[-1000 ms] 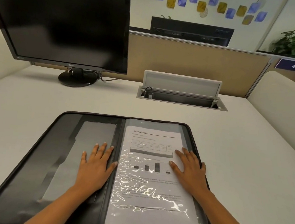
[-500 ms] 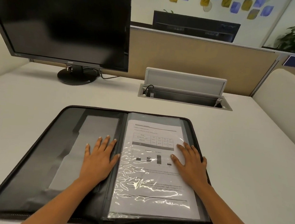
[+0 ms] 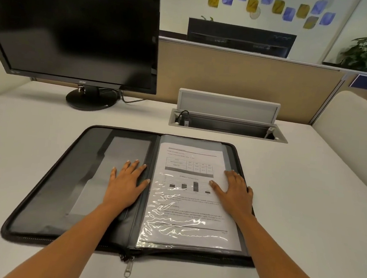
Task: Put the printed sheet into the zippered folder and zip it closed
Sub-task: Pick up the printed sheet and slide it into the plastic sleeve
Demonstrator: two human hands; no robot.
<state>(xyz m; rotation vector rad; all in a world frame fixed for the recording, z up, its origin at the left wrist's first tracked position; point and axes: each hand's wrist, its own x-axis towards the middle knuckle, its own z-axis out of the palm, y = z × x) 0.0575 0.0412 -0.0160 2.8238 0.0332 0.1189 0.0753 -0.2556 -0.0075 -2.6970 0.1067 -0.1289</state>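
A black zippered folder [image 3: 49,185] lies open flat on the white desk in front of me. The printed sheet [image 3: 189,161], with a table, a bar chart and text, sits under a shiny clear sleeve on the folder's right half. My left hand [image 3: 126,183] rests flat, fingers spread, on the grey pocket of the left half beside the spine. On the sheet's right edge my right hand [image 3: 235,192] lies flat with its fingers apart. The silver zipper pull [image 3: 128,269] hangs over the folder's near edge at the spine.
A dark monitor [image 3: 76,31] on a round stand fills the back left. An open cable box [image 3: 227,127] with a raised lid is set into the desk behind the folder. A tan partition [image 3: 238,77] closes the back; a cream panel [image 3: 354,130] stands at right.
The view has tilted down, so the folder's near edge and zipper pull now show. Both hands stay flat in the same places on the folder.
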